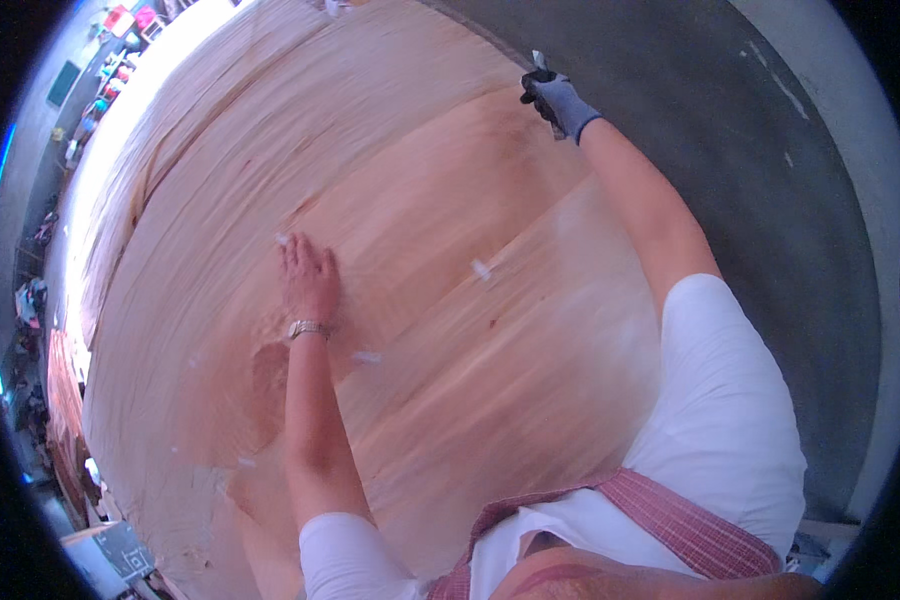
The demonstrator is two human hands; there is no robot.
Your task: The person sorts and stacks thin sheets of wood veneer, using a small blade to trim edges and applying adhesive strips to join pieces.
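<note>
A broad sheet of pale wood veneer (420, 240) with long grain lines lies in front of me. My left hand (310, 284), bare and with a metal-band watch (308, 328) at the wrist, rests flat on it with fingers stretched out. A small white scrap (282, 239) shows at its fingertips. At the sheet's far right edge, my right hand (560, 97) wears a grey-blue glove with black on the fingers. It is closed round a slim hand tool (539, 60) whose pale tip sticks out beyond the fingers; its exact kind cannot be made out.
Small white strips, one near the middle (481, 269) and another beside my left forearm (367, 357), lie on the veneer. Dark grey floor (770, 250) runs along the right. Blurred clutter and a grey box (110, 555) stand at the left.
</note>
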